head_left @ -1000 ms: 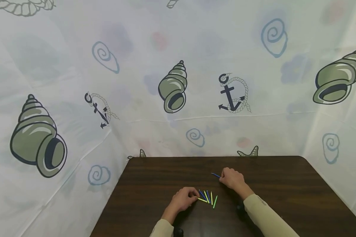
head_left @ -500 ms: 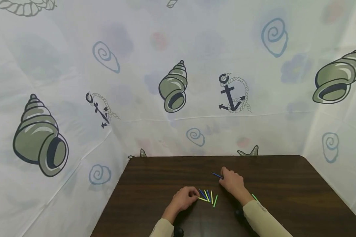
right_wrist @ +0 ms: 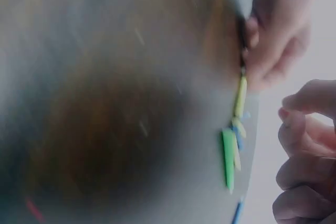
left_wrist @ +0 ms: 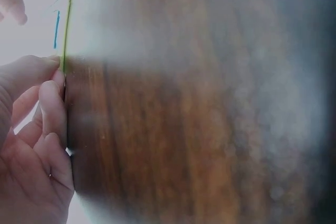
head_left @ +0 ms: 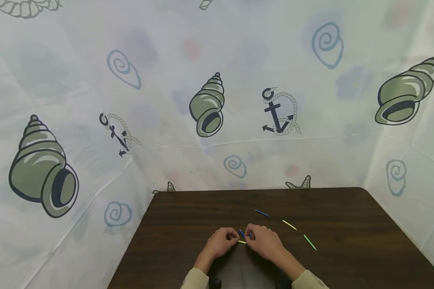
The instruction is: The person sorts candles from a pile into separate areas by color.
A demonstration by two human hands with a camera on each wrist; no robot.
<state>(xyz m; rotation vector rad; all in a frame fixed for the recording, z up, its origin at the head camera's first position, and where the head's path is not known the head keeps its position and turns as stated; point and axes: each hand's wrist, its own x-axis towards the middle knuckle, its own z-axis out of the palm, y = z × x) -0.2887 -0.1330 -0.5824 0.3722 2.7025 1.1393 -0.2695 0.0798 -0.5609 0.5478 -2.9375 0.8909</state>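
Note:
My left hand pinches one end of a thin yellow stick between thumb and forefinger, low at the table. In the left wrist view the thumb and fingertips close on the end of that yellow stick. Over the small cluster of sticks bends my right hand, its fingers curved and nothing visible in them. Part of a blue stick shows between the hands; the right hand covers most of the cluster from above. The right wrist view shows a green stick in it, beside yellow and blue ones.
Farther back on the dark wooden table lies a blue stick. To the right of it are a yellow stick and a green stick, spaced apart. A patterned cloth hangs behind the table.
My right hand has let go of the far blue stick and moved back toward me, over the cluster. The yellow and green sticks on the right are uncovered. The left hand stays in place.

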